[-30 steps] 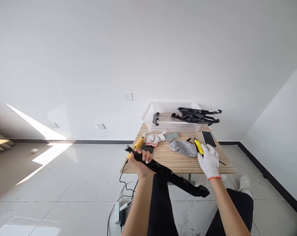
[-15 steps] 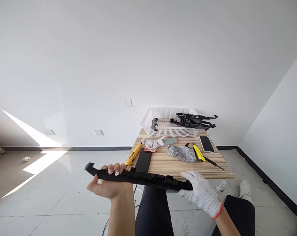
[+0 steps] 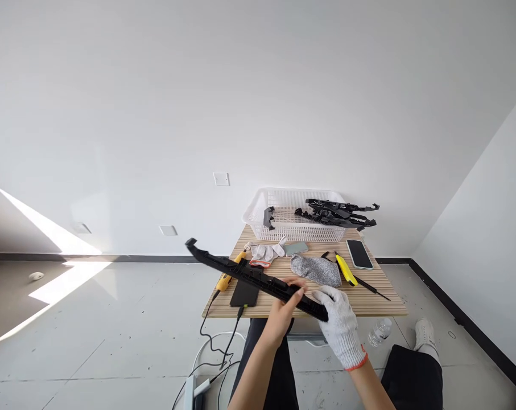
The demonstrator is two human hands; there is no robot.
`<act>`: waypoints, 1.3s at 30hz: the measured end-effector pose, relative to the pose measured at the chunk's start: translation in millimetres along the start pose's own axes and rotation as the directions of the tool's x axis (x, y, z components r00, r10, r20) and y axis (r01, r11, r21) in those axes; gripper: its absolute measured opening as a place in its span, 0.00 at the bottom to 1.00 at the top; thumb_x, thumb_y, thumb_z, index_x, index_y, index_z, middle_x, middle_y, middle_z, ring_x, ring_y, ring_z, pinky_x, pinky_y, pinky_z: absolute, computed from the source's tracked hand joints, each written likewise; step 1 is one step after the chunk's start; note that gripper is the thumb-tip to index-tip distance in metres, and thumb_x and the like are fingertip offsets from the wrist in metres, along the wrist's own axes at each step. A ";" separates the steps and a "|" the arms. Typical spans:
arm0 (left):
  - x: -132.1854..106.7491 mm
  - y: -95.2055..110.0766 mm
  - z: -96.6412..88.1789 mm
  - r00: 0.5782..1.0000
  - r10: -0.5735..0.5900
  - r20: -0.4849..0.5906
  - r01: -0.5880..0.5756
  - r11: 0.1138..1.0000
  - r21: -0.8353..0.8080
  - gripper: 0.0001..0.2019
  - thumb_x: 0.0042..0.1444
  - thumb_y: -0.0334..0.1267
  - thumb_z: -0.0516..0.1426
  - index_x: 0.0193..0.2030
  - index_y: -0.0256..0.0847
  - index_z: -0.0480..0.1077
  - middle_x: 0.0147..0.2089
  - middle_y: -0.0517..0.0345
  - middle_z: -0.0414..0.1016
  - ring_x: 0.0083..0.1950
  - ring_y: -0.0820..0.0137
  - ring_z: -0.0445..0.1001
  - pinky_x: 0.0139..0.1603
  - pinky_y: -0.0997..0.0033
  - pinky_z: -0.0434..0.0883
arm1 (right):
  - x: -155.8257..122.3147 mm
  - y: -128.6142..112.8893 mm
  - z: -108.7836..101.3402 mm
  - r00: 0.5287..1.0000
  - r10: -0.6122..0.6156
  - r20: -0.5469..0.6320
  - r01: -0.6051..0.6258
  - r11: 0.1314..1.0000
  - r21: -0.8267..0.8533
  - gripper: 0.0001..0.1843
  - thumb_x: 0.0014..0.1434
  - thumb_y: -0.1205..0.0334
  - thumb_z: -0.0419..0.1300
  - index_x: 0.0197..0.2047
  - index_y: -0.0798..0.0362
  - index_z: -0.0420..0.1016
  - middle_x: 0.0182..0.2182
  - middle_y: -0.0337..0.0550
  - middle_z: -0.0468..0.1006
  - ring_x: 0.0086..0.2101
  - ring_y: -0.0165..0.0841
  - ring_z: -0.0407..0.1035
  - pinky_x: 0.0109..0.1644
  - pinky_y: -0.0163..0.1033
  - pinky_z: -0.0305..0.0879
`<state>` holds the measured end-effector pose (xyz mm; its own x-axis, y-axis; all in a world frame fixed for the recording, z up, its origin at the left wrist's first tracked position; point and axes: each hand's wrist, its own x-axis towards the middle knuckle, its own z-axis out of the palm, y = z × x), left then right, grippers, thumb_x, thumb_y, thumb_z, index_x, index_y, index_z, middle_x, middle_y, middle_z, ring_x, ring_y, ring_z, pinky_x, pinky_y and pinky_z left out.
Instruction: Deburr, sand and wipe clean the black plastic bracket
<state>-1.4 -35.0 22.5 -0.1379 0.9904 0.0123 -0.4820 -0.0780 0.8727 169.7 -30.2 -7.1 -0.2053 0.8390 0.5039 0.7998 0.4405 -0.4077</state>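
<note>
A long black plastic bracket with a hooked far end slants across the front of the table, its left end raised. Bare and closed round its right half, my left hand grips the bracket; the fingers behind it are slightly blurred. My right hand, in a white knit glove with an orange cuff, is closed on the bracket's right end. Behind the part, on the striped table, lie a yellow corded tool, a black flat device on a cable, and a white glove.
A white plastic basket at the back holds several black brackets jutting past its right side. A grey cloth, a yellow-handled knife and a phone lie on the right. Cables run to a power strip; a bottle stands on the floor.
My left hand has moved right along the bracket, from its left end to the right half. The bracket now tilts, left end up and farther right. My right hand keeps hold of its right end.
</note>
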 end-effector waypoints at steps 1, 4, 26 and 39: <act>4.9 -6.3 -1.3 0.998 -0.039 0.047 0.038 0.999 0.017 0.21 0.50 0.47 0.69 0.47 0.42 0.71 0.48 0.51 0.79 0.53 0.59 0.79 0.57 0.61 0.73 | 0.9 1.2 3.4 1.000 0.009 -0.008 -0.009 1.000 0.014 0.29 0.56 0.65 0.61 0.60 0.38 0.72 0.57 0.45 0.72 0.56 0.48 0.68 0.55 0.55 0.73; 26.7 -8.2 -11.8 0.998 -0.044 0.038 0.043 0.999 0.029 0.22 0.51 0.51 0.68 0.47 0.43 0.69 0.46 0.52 0.79 0.49 0.57 0.81 0.49 0.60 0.77 | 4.0 4.9 2.1 1.000 0.009 -0.011 -0.008 0.996 0.088 0.38 0.56 0.52 0.65 0.68 0.40 0.61 0.63 0.47 0.66 0.61 0.49 0.64 0.57 0.55 0.72; 55.9 -12.4 -41.5 0.997 0.081 -0.013 -0.078 0.984 0.160 0.21 0.56 0.55 0.62 0.43 0.40 0.68 0.38 0.52 0.79 0.44 0.62 0.75 0.50 0.62 0.70 | 227.3 -13.6 73.7 0.843 -0.007 0.538 0.258 0.883 -0.392 0.22 0.65 0.52 0.61 0.58 0.53 0.71 0.58 0.51 0.70 0.55 0.42 0.68 0.59 0.54 0.66; 59.0 -13.9 -46.0 0.994 0.085 0.066 -0.096 0.979 0.181 0.17 0.61 0.52 0.59 0.45 0.40 0.66 0.41 0.53 0.76 0.48 0.62 0.72 0.56 0.61 0.66 | 198.0 -16.1 53.2 0.951 -0.074 0.301 0.242 0.785 -0.570 0.13 0.65 0.69 0.51 0.48 0.54 0.75 0.42 0.55 0.76 0.44 0.46 0.70 0.43 0.45 0.63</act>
<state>-42.7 19.2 -11.3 -0.1208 0.9855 0.1189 -0.3015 -0.1505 0.9415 86.1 145.8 58.8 -0.4245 0.8612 0.2797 0.8998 0.3669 0.2359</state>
